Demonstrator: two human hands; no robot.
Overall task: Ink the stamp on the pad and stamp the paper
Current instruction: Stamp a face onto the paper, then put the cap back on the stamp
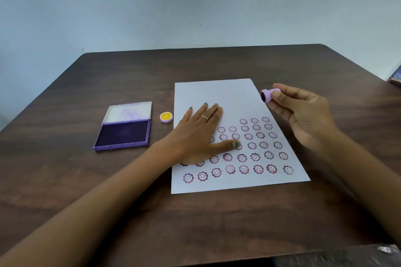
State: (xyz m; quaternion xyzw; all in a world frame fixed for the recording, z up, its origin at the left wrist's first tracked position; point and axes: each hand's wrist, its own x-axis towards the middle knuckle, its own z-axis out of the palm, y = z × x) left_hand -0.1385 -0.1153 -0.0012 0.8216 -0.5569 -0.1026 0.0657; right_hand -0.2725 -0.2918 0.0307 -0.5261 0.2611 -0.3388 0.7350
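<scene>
Right hand (303, 112) pinches the lilac stamp (269, 95) off the table, just right of the paper (230, 95); left hand (199, 134) lies flat and empty, pinning the sheet. Ink pad (123, 134) open at far left w/ a small cap (166, 117) beside it. Risk: reaching across to re-ink could drag a wrist over the prints & smear them.

Right hand (303, 112) holds stamp (269, 95).

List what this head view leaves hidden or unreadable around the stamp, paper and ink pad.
- Stamp face: turned sideways in the right hand, dark and blurred; design and ink load unreadable.
- Prints under the left hand on the paper: covered, so their count is unknown.
- Ink pad lid marks: too faint to read.
- Object at the right frame edge: cut off, unidentifiable.
</scene>
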